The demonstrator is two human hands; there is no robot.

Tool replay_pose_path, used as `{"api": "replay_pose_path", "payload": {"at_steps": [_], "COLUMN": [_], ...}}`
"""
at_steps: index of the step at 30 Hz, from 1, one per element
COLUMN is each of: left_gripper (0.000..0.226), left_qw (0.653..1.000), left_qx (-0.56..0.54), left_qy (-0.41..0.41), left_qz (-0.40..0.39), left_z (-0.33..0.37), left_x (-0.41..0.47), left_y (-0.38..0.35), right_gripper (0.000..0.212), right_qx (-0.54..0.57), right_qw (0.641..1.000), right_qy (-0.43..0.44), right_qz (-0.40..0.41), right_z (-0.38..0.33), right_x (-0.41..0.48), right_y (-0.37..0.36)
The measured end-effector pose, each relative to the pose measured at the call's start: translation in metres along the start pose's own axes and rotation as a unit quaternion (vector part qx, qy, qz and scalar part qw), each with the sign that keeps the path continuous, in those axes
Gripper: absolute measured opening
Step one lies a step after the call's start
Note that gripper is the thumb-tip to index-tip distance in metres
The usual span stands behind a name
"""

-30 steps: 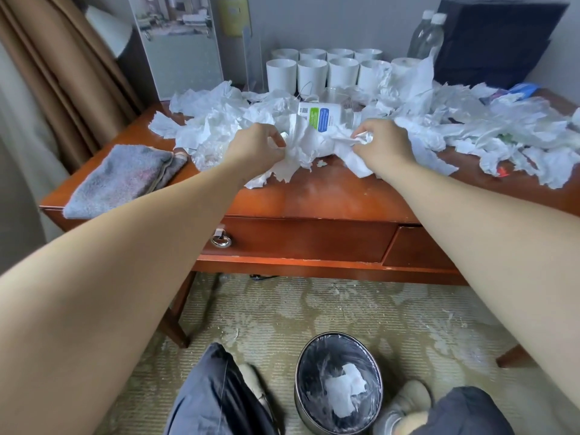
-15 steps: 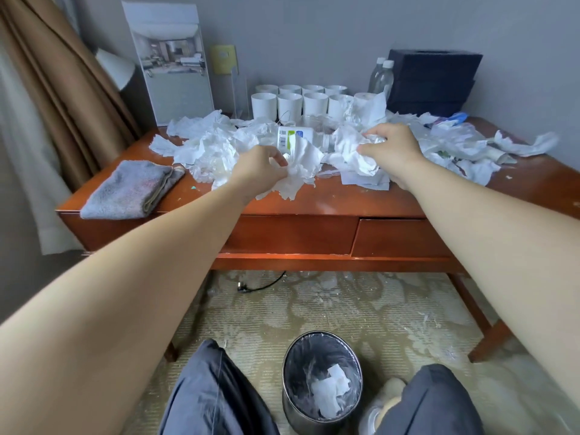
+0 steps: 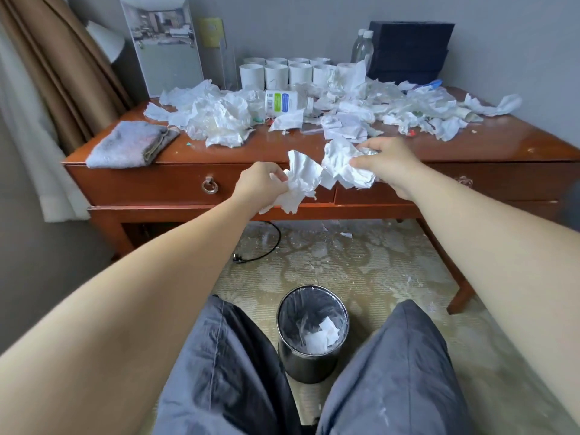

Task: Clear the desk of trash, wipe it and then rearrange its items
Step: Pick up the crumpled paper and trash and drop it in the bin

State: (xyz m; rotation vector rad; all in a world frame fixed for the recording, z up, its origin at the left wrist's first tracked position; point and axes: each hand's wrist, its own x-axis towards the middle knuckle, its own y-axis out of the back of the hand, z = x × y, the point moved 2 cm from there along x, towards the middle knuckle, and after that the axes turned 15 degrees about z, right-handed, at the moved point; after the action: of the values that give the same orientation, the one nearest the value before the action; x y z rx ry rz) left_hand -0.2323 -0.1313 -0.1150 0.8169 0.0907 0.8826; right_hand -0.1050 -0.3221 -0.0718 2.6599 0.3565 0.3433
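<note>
Closest to me are two knees in grey trousers (image 3: 392, 372), and between them on the patterned carpet stands a small dark bin (image 3: 284, 350) lined with a clear bag, a few white scraps lying in its bottom. Both bare arms reach forward over it, nearly straight. I see the left hand (image 3: 260, 188) in front of the desk's drawer face, fingers curled tight around a crumpled wad of white paper (image 3: 301, 180) that sticks up and hangs down past the fist. The right hand (image 3: 386, 163) is a bit higher, level with the desk's front edge, pinching a second crumpled wad (image 3: 343, 166) between thumb and bent fingers. The two wads nearly touch in the air. A black cable (image 3: 260, 252) lies on the floor under the desk (image 3: 282, 146), which is glossy red-brown wood. A folded grey cloth (image 3: 125, 144) lies at its left front corner. Farther back, a heap of torn white paper (image 3: 219, 114) spreads across almost the whole top, with a white labelled bottle (image 3: 284, 103) on its side in the middle. Behind stand rows of white cups (image 3: 276, 75), two clear water bottles (image 3: 362, 48) and a dark box (image 3: 408, 48) against the wall.
</note>
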Motion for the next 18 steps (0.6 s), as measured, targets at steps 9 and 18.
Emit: {"api": "replay_pose_path", "payload": {"at_steps": [9, 18], "left_gripper": [0.011, 0.006], "left_qw": [0.997, 0.983], "left_qx": [0.028, 0.043], "left_qy": [0.046, 0.118], "left_qz": [-0.057, -0.134], "left_z": [-0.057, -0.127], "left_x": [-0.060, -0.084], "left_y": [-0.064, -0.142], "right_gripper": [0.019, 0.030], "right_qx": [-0.009, -0.048], "right_qw": [0.998, 0.986], "right_qy": [-0.049, -0.138], "right_qz": [-0.042, -0.081], "right_z": [0.089, 0.179], "right_x": [-0.050, -0.063], "right_y": [-0.028, -0.085]}}
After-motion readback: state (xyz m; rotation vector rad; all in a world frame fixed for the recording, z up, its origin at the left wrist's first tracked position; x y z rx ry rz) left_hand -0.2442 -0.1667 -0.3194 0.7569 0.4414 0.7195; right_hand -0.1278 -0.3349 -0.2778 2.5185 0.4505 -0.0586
